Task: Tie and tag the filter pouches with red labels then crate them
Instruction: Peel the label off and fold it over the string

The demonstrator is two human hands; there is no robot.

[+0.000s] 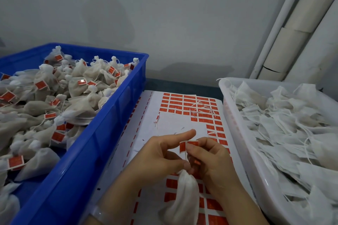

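Pinching a red label [182, 147] in the right hand [210, 160] at 6 o'clock; gripping the filter pouch [186, 197] neck with the left hand [159, 155], forefinger straight; at 9 o'clock, blue crate [102, 133].

The crate [109, 133], the tray [245, 151] and the pouch [184, 197] are cut off by edges; the label's [182, 147] print is blurred.

Single view, head-worn, wide-angle. Looks forward and down across worktop [175, 83] toward grey wall [164, 14], which fills upper half. Close range: left hand [161, 155], right hand [210, 160], filter pouch [184, 193] and red label [182, 147] sit low centre; forearms cut by bottom edge. Blue crate [87, 144] cropped at left, white tray [235, 129] cropped at right. Pipes [296, 45] lean at right border.
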